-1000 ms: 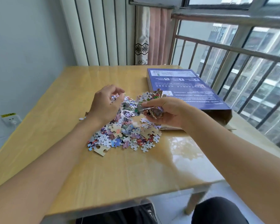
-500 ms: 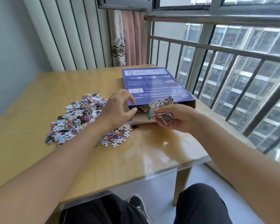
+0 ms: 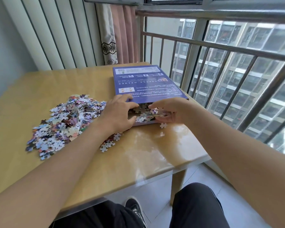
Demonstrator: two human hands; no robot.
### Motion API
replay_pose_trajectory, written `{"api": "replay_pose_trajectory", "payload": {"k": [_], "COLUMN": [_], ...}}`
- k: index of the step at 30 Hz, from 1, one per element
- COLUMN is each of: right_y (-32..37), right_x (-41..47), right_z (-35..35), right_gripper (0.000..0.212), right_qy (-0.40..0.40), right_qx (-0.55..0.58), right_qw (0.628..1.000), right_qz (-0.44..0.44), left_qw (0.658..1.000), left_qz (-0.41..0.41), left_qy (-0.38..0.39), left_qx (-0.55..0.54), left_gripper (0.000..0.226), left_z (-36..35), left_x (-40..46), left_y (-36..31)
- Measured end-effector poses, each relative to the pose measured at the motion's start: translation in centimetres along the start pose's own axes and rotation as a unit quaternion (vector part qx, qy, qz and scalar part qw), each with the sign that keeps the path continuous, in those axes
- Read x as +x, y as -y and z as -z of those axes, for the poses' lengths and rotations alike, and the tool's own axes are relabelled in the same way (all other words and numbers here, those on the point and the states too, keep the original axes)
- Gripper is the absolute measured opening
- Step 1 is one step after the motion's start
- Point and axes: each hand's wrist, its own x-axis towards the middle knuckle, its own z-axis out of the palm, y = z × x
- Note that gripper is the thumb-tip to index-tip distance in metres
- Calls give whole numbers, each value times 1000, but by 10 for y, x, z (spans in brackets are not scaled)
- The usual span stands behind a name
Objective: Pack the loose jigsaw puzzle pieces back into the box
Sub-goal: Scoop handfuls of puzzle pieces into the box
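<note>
One wooden table (image 3: 39,89) carries it all; we see a purple box (image 3: 145,83) lying flat w/ its near end open toward us, beside the railing (image 3: 220,46). Left of it sprawls the heap of loose pieces (image 3: 64,122). Our left hand (image 3: 117,114) rests at the box mouth, fingers curled on the upper flap. Right hand (image 3: 169,111) pinches a stack of pieces (image 3: 155,112) at the opening. A single piece (image 3: 163,125) lies just below it.
</note>
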Motion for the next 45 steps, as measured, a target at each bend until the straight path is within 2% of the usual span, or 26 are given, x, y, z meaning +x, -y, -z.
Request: {"api": "replay_pose_trajectory", "payload": {"k": [4,8,10,15,17,21,23,26,29,32,35,38,40,43,45], "right_y": [-1,-7,-10,-23,-32,-50,-54,-58,-60,-64,-68,-72,-69,-54,-43], "right_x": [5,12,18,26,29,35,35,31,25,18,11,9,13,30,43], "right_z": [-1,0,2,10,19,35,40,43,44,45,43,41,42,42,42], "right_gripper": [36,24,26,18,25,59,65,59,49,34,19,36,58,72,63], "right_qy": [-31,-75,-92,-5,27,27,7,-49,-115,-171,-169,-73,-44,-11,-1], "right_qx": [-41,-166,-197,-68,-67,-143,-230,-384,-448,-467,-458,-543,-586,-607,-601], "right_qw": [998,979,969,991,985,965,935,853,793,763,763,734,720,731,748], "right_qz": [26,88,115,119,156,220,269,350,396,413,423,401,369,312,282], "left_qw": [1000,1000,1000,1000,1000,999,999,999,1000,999,997,996,995,996,998], "left_qz": [-1,0,-1,3,-3,-5,-3,2,3,9,19,27,26,21,14], "left_qy": [-17,-8,0,12,17,27,28,14,-16,-38,-64,-79,-85,-64,-36], "left_qx": [-11,-9,-6,-14,-17,-20,-24,-33,-24,-23,-30,-41,-46,-52,-48], "left_gripper": [49,57,59,61,65,70,71,70,65,56,43,37,34,39,48], "left_z": [-4,-3,-4,-5,-5,-5,-5,-4,-4,-7,-10,-13,-14,-13,-11], "left_x": [-3,-5,-6,-7,-7,-8,-8,-6,-4,-2,0,0,1,-1,-3], "left_y": [1,-2,-3,1,2,3,3,3,1,0,-1,-1,0,1,2]}}
